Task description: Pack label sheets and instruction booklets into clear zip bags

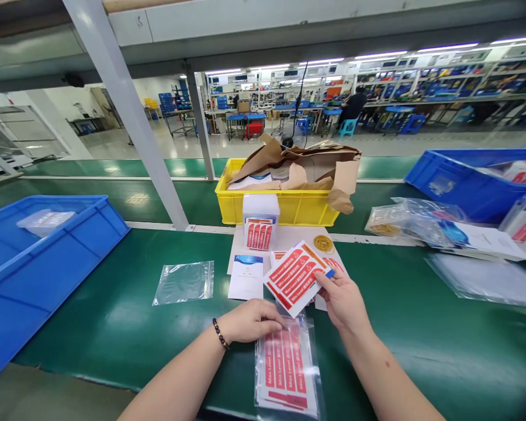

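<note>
The right hand (345,301) holds a printed sheet (291,280) of red "Max Level" and "Min Level" labels by its right-hand corner. The thumb lies on top and the fingers close beneath, nearly together, with a bit of blue showing at the pinch. The sheet is tilted above the bench (127,327), its lower corner close to the mouth of a filled clear bag (284,374) that has similar red labels inside. The left hand (249,321) lies over that mouth, thumb and forefinger slightly apart at the tips; whether they have hold of the film, I cannot tell.

Beyond the hands, a white booklet (246,278) with a blue top lies beside more label sheets, partly hidden by the held one. A roll of yellow tape (324,244) sits close by, and a stack of cards (260,207) stands against the yellow bin (280,207). A flat clear bag (184,283) lies off to the left.

The corner grip looks like the weak point: the sheet could swing or droop about the pinch, and pressing harder might crease it. If its lower corner meets the bag's edge, it could catch on the thin film and bend. The bag itself might slide or wrinkle if the left hand bears on it unevenly, and glare on the plastic could make its edge hard to see.
</note>
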{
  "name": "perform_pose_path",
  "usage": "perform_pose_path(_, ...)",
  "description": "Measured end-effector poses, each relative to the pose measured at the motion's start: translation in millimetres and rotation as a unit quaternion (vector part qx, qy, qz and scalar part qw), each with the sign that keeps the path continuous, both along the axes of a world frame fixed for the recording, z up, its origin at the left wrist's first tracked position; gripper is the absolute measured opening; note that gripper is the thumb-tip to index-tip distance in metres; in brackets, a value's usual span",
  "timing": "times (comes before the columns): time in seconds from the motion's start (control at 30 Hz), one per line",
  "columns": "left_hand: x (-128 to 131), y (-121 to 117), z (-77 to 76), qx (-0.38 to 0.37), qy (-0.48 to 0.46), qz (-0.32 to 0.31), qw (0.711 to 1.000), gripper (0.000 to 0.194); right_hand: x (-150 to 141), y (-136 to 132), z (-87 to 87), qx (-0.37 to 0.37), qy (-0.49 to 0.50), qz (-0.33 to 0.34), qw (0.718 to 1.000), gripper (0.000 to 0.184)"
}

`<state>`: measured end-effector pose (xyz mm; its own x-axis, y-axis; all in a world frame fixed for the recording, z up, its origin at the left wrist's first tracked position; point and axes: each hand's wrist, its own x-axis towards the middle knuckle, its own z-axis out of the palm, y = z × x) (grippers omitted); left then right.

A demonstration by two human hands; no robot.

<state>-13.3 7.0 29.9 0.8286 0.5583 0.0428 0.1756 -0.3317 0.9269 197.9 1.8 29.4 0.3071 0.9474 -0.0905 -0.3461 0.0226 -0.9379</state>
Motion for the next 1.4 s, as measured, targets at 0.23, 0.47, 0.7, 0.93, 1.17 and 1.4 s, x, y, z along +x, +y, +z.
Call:
perform_pose_path(0.23, 3, 5, -9.0, -0.082, -0.058, 0.167, 0.981, 0.016, 12, 0, -2.7, -0.025, -0.045, 0.062, 0.997, 0.029)
perform_pose_path(0.47, 6, 4, -13.1, -0.105, -0.094, 0.192, 0.971, 0.015, 10, -1, -4.1, -0.054, -0.090, 0.109, 0.988, 0.029)
perform_pose_path(0.7, 5, 4, -13.5, -0.096, -0.068, 0.168, 0.979, 0.014, 11, -2, 1.3, -0.051, -0.106, 0.131, 0.984, 0.033)
perform_pose_path(0.93, 6, 2, -10.9, -0.022, -0.063, 0.165, 0.984, 0.008, 12, -2, 0.3, -0.059, -0.123, 0.143, 0.980, 0.033)
perform_pose_path(1.17, 4, 1, -9.6, -0.048, -0.062, 0.126, 0.989, 0.014, 15, -2, 4.0, -0.042, -0.074, 0.144, 0.986, 0.031)
perform_pose_path(1.4, 4, -3, -4.9, -0.087, -0.086, 0.094, 0.988, 0.019, 17, -6, 5.7, -0.022, -0.059, 0.131, 0.989, 0.028)
